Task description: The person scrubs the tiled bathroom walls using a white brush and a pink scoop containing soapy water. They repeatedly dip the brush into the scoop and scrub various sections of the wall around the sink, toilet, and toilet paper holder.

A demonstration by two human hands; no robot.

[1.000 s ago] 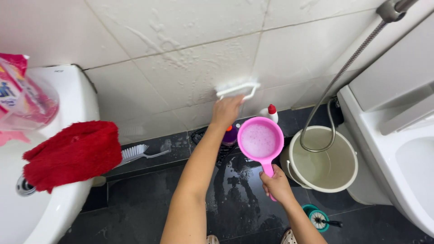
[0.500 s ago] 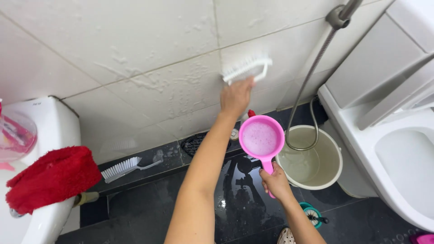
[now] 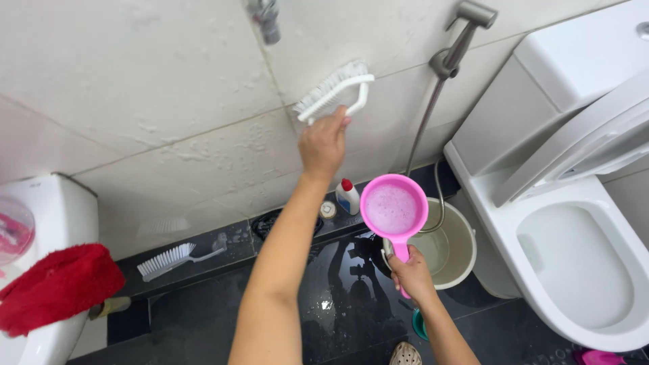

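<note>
At the far left a fluffy red towel (image 3: 57, 287) drapes over the rim of a white sink (image 3: 51, 209), with a pink-and-clear plastic pack (image 3: 13, 230) lying in the basin above it. On the dark ledge at the foot of the wall lies a spare brush (image 3: 169, 260) with white bristles, flat on its side. The wall tiles (image 3: 135, 101) are pale, glossy and streaked with foam. The left hand (image 3: 323, 145) is clamped around the handle of a white scrub brush (image 3: 332, 91), whose bristles press against the tile. Just below, on the ledge, stands a small white bottle (image 3: 348, 196) with a red cap and a blue label. The right hand (image 3: 410, 274) is closed around the handle of a round pink plastic scoop (image 3: 393, 208) filled with suds, held over a cream bucket (image 3: 449, 250) on the wet black floor (image 3: 338, 304). A metal spray hose (image 3: 449, 57) hangs beside the smooth white toilet (image 3: 574, 257), whose lid is up.
</note>
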